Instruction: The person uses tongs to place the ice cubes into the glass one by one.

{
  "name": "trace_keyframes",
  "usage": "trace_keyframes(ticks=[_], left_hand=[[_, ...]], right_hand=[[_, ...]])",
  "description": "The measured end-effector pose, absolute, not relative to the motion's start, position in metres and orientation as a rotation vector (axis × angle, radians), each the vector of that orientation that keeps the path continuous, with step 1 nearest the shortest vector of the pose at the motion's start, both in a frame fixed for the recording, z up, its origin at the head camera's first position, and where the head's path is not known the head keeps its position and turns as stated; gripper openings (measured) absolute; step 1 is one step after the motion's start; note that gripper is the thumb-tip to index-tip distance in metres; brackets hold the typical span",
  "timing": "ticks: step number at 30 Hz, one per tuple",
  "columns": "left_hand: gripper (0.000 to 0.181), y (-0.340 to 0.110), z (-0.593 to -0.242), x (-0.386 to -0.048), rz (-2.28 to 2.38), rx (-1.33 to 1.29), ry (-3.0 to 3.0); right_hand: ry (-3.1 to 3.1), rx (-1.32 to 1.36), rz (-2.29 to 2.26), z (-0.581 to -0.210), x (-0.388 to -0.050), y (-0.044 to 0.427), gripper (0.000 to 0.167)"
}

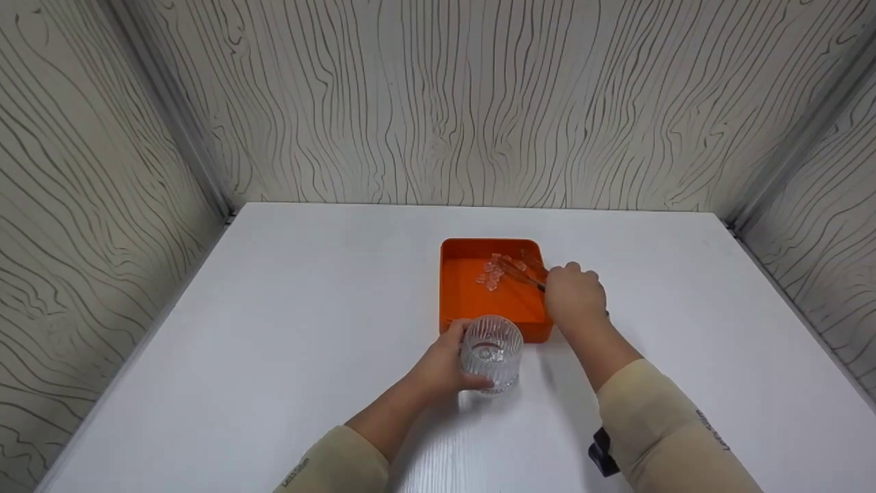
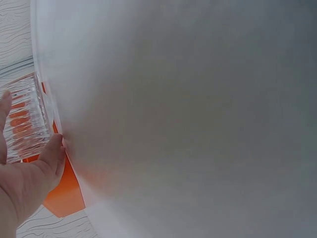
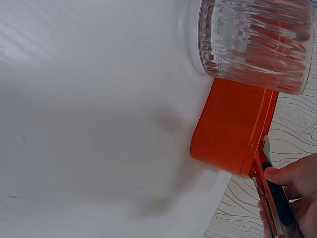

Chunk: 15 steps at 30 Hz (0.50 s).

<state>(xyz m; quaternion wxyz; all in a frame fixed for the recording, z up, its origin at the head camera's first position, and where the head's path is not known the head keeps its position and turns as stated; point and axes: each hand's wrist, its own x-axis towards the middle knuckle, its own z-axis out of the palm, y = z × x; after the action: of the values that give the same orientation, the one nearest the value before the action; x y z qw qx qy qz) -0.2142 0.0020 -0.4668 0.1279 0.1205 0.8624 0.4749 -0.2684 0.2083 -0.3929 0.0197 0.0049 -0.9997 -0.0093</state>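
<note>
My left hand (image 1: 441, 366) holds a ribbed clear glass (image 1: 494, 356) upright at the near side of an orange tray (image 1: 455, 301). Fingers and thumb reach round the glass's side, as the left wrist view also shows with the glass (image 2: 25, 124) at its left edge. My right hand (image 1: 577, 294) grips a pair of metal tongs (image 1: 523, 275) with dark handle grips (image 3: 278, 201) over the tray's right rim. The tong tips reach in among several clear ice-like cubes (image 1: 491, 281) in the tray; whether they pinch a cube I cannot tell.
The tray stands on a white table (image 1: 328, 294) with wood-patterned panels (image 1: 438, 103) behind it and at both sides. A dark strap or device (image 1: 602, 452) shows under my right forearm. The tray's outer wall (image 3: 228, 124) lies beside the glass in the right wrist view.
</note>
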Motion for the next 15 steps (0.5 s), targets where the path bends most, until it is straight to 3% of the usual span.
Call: trace_keyframes(ticks=[15], left_hand=[[0.078, 0.0017, -0.4682, -0.2152, 1.378, 0.347, 2.508]], right_hand=[[-3.223, -0.038, 0.151, -0.3955, -0.2761, 0.1977, 0.017]])
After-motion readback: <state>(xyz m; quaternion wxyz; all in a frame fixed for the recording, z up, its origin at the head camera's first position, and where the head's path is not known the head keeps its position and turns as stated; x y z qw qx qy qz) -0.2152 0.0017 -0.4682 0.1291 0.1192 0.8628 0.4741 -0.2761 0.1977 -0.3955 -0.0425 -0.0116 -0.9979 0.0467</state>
